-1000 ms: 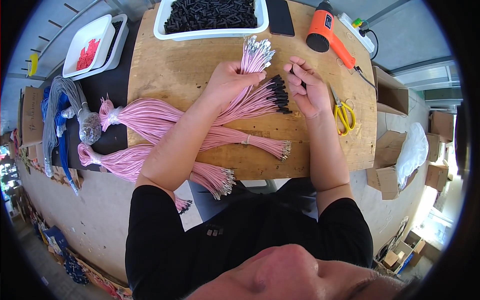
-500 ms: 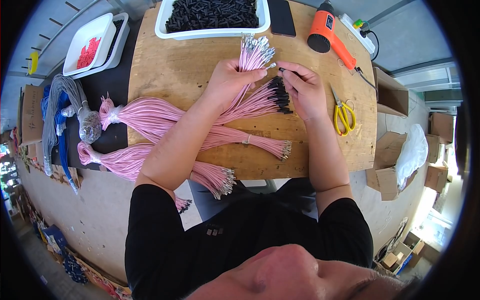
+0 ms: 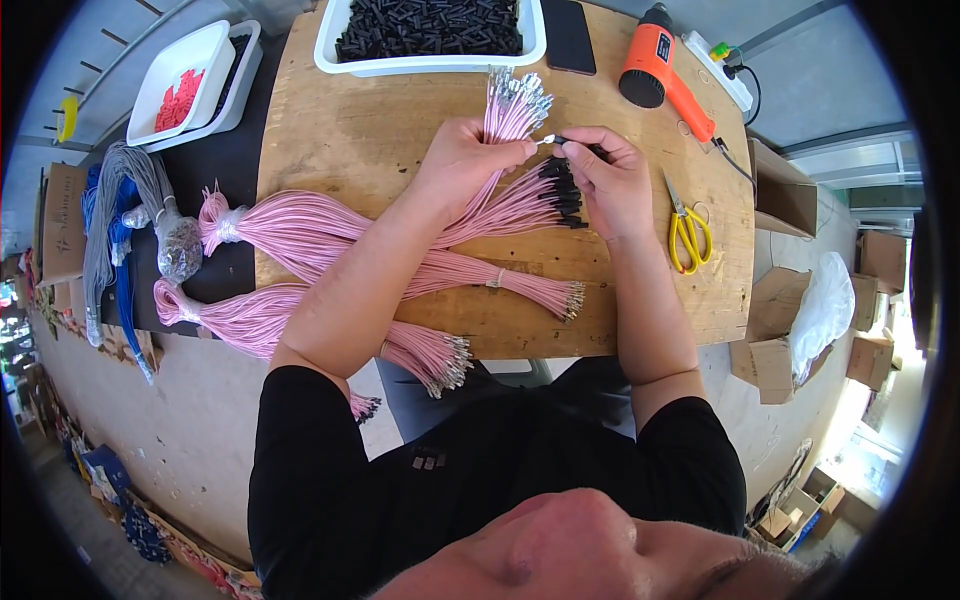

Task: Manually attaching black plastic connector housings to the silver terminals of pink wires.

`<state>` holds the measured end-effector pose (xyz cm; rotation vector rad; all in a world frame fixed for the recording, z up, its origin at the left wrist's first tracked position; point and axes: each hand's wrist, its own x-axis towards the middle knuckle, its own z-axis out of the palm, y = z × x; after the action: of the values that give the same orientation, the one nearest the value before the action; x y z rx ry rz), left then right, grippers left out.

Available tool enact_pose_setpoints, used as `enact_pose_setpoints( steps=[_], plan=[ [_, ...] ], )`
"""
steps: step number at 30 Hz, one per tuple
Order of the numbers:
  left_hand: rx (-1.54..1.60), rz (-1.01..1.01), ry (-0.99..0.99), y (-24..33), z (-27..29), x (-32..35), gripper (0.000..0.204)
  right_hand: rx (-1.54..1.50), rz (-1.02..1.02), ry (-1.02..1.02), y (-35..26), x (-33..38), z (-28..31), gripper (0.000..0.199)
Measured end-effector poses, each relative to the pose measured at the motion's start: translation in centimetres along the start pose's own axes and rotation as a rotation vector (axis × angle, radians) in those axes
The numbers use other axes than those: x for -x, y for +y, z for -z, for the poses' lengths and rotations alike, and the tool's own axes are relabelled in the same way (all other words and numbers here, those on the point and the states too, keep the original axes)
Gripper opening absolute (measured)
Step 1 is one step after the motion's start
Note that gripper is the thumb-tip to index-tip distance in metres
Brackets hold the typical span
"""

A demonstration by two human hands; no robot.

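Black tubular sleeve (image 3: 560, 141), pinched in the right hand (image 3: 612, 182), now sits closer to one silver metal terminal (image 3: 546, 140). Left hand (image 3: 468, 160) grips the silver-tipped pink wire bundle (image 3: 508, 124) above the brown wooden worktop (image 3: 340, 140), toward its far edge.

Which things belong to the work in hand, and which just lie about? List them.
Seemingly in use:
pink wires, in the left hand
black piece, in the right hand
white tray of black pieces

Seemingly lying about:
yellow-handled scissors
dark phone
tray of red pieces
orange heat gun, untouched
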<state>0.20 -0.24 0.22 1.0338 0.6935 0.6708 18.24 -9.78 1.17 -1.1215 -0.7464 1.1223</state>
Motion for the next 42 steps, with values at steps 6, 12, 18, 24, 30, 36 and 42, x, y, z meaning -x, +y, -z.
enact_pose_setpoints(
  steps=[6, 12, 18, 24, 30, 36, 42],
  plan=[
    [-0.027, 0.02, -0.021, 0.5, -0.1, 0.3, 0.015, 0.011, 0.077, 0.029, 0.1, 0.0, -0.1, 0.018],
    [-0.041, 0.026, -0.024, 0.5, -0.1, 0.4, 0.016, -0.017, 0.058, 0.035, 0.1, 0.0, 0.0, 0.019],
    [-0.052, 0.021, -0.035, 0.4, -0.1, 0.4, 0.016, 0.012, 0.053, 0.025, 0.0, 0.1, -0.1, 0.018],
    [-0.08, 0.017, -0.043, 0.3, 0.0, 0.3, 0.015, 0.027, 0.022, 0.034, 0.0, 0.1, -0.1, 0.016],
    [-0.051, 0.019, -0.061, 0.3, 0.0, 0.3, 0.016, 0.024, 0.009, 0.012, -0.2, 0.1, -0.1, 0.015],
    [-0.038, 0.045, -0.069, 0.0, 0.4, 0.1, 0.018, -0.024, -0.015, 0.007, -0.2, -0.2, 0.7, 0.017],
    [-0.108, 0.031, -0.056, 0.2, 0.3, 0.2, 0.019, -0.308, -0.225, -0.089, -0.3, -0.7, 1.5, 0.024]
  ],
)
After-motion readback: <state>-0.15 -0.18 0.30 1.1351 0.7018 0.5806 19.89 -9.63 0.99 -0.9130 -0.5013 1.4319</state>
